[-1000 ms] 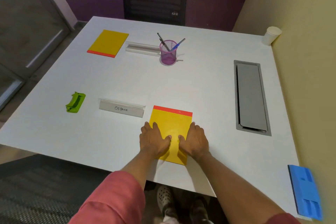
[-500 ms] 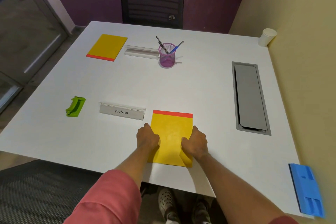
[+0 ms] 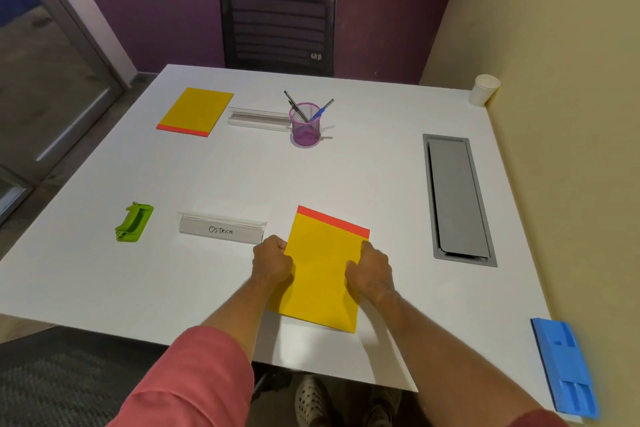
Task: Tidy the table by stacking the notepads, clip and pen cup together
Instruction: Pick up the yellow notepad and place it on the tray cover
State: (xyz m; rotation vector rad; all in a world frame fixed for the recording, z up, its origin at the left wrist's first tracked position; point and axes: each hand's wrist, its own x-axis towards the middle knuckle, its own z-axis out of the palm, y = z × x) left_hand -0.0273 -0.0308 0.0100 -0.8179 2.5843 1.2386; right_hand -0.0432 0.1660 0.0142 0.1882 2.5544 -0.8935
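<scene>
A smooth, matt white laminate is seen on the bench [image 3: 207,177]. The near notepad [image 3: 320,282] and the far notepad [image 3: 195,111] are covered in matt yellow paper with an orange-red binding strip. The pen cup [image 3: 304,125] is made of fine purple wire mesh. Clear, glossy plastic forms the name holder [image 3: 221,228], with a white paper card inside. The green clip [image 3: 134,222] looks like smooth plastic. A brushed grey metal finish is shown by the cable hatch [image 3: 457,198]. The far chair back [image 3: 278,28] is of black mesh cloth.
</scene>
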